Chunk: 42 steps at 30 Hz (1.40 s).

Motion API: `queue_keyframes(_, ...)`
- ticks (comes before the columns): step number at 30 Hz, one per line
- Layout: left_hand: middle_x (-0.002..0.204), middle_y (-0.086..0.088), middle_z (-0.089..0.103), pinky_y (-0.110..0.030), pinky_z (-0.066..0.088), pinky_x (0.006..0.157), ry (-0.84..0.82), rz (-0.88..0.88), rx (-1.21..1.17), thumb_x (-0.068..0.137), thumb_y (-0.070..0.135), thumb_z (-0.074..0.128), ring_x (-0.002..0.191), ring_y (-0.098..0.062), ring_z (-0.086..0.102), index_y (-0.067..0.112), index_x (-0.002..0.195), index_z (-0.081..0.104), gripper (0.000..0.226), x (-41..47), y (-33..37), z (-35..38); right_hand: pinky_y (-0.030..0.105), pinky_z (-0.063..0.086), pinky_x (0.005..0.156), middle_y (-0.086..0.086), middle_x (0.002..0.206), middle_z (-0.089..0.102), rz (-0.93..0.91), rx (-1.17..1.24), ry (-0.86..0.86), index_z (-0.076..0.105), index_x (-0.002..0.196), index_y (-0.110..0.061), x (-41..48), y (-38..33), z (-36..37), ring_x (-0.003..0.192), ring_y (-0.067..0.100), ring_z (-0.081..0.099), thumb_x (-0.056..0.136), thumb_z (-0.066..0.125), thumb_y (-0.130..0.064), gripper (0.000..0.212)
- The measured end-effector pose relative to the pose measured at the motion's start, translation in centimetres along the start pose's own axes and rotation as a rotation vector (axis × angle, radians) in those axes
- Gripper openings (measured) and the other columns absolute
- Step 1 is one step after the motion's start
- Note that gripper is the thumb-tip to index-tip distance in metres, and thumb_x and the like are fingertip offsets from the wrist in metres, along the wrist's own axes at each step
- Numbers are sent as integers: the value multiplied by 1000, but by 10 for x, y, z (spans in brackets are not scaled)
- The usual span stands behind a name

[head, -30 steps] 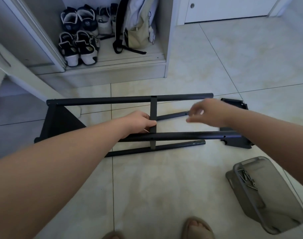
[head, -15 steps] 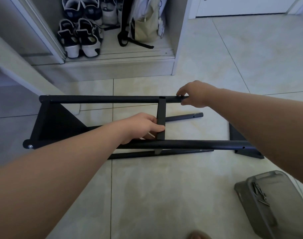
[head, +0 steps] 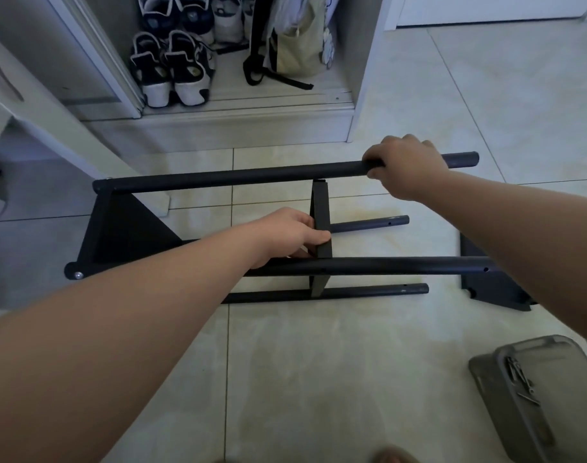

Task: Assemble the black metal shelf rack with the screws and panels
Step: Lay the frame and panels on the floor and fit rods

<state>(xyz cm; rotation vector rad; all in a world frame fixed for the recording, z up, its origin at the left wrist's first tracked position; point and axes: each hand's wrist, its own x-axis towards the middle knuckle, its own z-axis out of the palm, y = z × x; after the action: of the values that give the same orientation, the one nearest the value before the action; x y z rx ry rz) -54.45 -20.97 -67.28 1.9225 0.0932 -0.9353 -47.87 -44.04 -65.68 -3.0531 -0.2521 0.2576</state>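
Black rack frame point(head: 402, 265): head view; part-built, lay on its side on the pale tiled floor point(head: 318, 379) in front of the person, tubes running L to R.
Top tube point(head: 235, 175): far side of the frame, raised off the floor; L end met the side panel, R end free.
Side panel point(head: 128, 235): black, stood at the frame's L end, w/ a silver screw head point(head: 78, 275) at its near corner.
Cross strip point(head: 320, 208): flat black piece at mid-frame, spanning from top tube down to the near tube.
L hand point(head: 285, 233): fingers & thumb curled round the cross strip, low on it, just above the near tube.
R hand point(head: 409, 165): fingers wrapped over the top tube, thumb under it, near the R end; the tube's tip stuck out past the hand.
Lower tubes point(head: 368, 290): two shorter ones, down by the floor, R ends free w/ small holes.
Loose panel point(head: 485, 289): black, on the floor by the tubes' R ends, partly hidden by the R forearm.
Grey tray point(head: 559, 429): on the floor, bottom R, well apart from the frame; loose screws point(head: 519, 375) in its far L corner.
Background: open cupboard shelf point(head: 252, 105) w/ shoes point(head: 171, 71) & a beige bag point(head: 295, 45) w/ black straps.
Bottom edge: person's toes point(head: 393, 457).
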Motion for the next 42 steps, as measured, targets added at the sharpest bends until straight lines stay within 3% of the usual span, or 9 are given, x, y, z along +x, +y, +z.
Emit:
queue_keyframes(3, 58, 15, 66, -11, 43, 47, 27, 4, 16, 95, 30, 67, 53, -1, 63, 25, 47, 66, 48, 0, 2, -1, 43, 32, 95, 3, 122, 58, -17, -3, 50, 63, 127, -28, -8, 0, -7, 111, 30, 46, 106, 50, -28, 25)
queue_keyframes(7, 72, 8, 70, -12, 44, 48, 43, 7, -10, 94, 27, 68, 56, -4, 66, 22, 56, 59, 39, 2, 1, 1, 44, 34, 97, 3, 123, 58, 7, 10, -6, 63, 129, -28, -19, -3, -8, 113, 30, 47, 106, 50, -28, 27)
queue_keyframes(15, 75, 7, 70, -8, 41, 44, 70, -3, 43, 96, 29, 65, 55, -3, 66, 22, 66, 60, 31, 4, 5, 4, 43, 37, 93, 8, 125, 58, 44, -3, -3, 63, 130, -23, -23, -8, 4, 110, 34, 49, 106, 47, -25, 29)
queue_keyframes(18, 82, 4, 71, -16, 49, 60, 87, -24, 77, 96, 32, 65, 66, -9, 68, 19, 78, 66, 22, 4, 8, 5, 43, 39, 95, 10, 133, 56, 40, 6, -77, 56, 134, -17, -24, -9, 4, 116, 36, 49, 105, 48, -24, 31)
queue_keyframes(20, 88, 1, 71, -26, 53, 76, 109, -31, 110, 95, 36, 65, 76, -16, 67, 17, 87, 69, 21, 1, 10, 7, 46, 39, 106, 10, 145, 51, 22, 80, -129, 49, 145, -15, -31, -7, -2, 130, 36, 44, 104, 52, -26, 43)
queue_keyframes(26, 98, -8, 70, -38, 51, 91, 177, -29, 383, 98, 43, 56, 92, -26, 64, 7, 105, 70, 39, -24, 28, 11, 45, 26, 120, 1, 164, 31, -2, 129, -161, 29, 160, -22, -89, 7, -31, 152, 26, 23, 105, 52, -33, 61)
queue_keyframes(32, 142, -13, 52, -36, 41, 102, 225, -11, 695, 102, 37, 49, 128, -33, 50, 7, 144, 44, 52, -69, 53, 28, 45, 29, 119, -2, 164, 32, 5, 97, -183, 30, 159, -26, -166, 15, -61, 151, 23, 25, 106, 50, -36, 58)
queue_keyframes(36, 132, -6, 58, -42, 47, 100, 389, 191, 584, 101, 34, 50, 117, -27, 55, 16, 136, 48, 39, -94, 51, 56, 45, 27, 119, -4, 163, 33, 34, 99, -172, 32, 158, -28, -205, 21, -68, 151, 22, 25, 105, 49, -36, 56)
queue_keyframes(42, 118, 2, 63, -40, 51, 91, 291, 466, 667, 98, 34, 54, 104, -20, 59, 24, 118, 58, 22, -108, 44, 93, 46, 33, 117, -2, 164, 32, 164, 28, -270, 30, 158, -30, -260, 44, -52, 151, 25, 26, 104, 52, -37, 60)
